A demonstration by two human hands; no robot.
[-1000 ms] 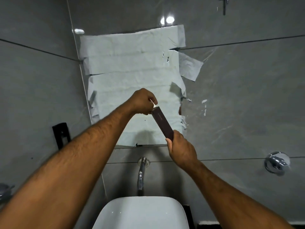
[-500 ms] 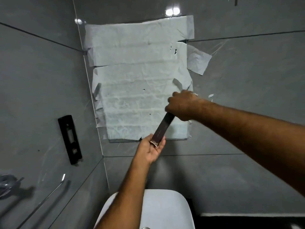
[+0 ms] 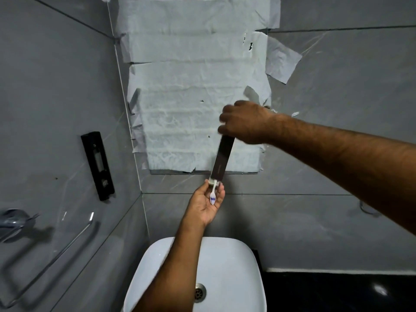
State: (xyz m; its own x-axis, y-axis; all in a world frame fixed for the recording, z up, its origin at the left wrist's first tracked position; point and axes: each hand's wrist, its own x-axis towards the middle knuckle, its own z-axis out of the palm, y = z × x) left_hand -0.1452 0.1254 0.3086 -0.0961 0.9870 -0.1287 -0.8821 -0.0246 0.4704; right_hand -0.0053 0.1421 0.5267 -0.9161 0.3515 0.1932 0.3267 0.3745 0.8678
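A slim dark box (image 3: 222,156) hangs nearly upright in front of the wall, its open end pointing down. My right hand (image 3: 245,122) grips the box's upper end from above. A white toothbrush (image 3: 213,197) with blue and white bristles sticks out of the lower end. Its head lies on the palm of my left hand (image 3: 202,207), which is held palm up just under the box with relaxed fingers. The rest of the toothbrush is hidden inside the box.
A white basin (image 3: 236,266) with a metal drain (image 3: 200,291) sits directly below my hands. Wrinkled paper (image 3: 191,86) covers the mirror behind them. On the left wall are a black bracket (image 3: 97,165) and a chrome towel bar (image 3: 45,255). A black countertop (image 3: 337,291) lies at the right.
My right hand went from the box's lower end to its upper end and my left hand dropped beneath it. The toothbrush head has slid out onto my left palm.
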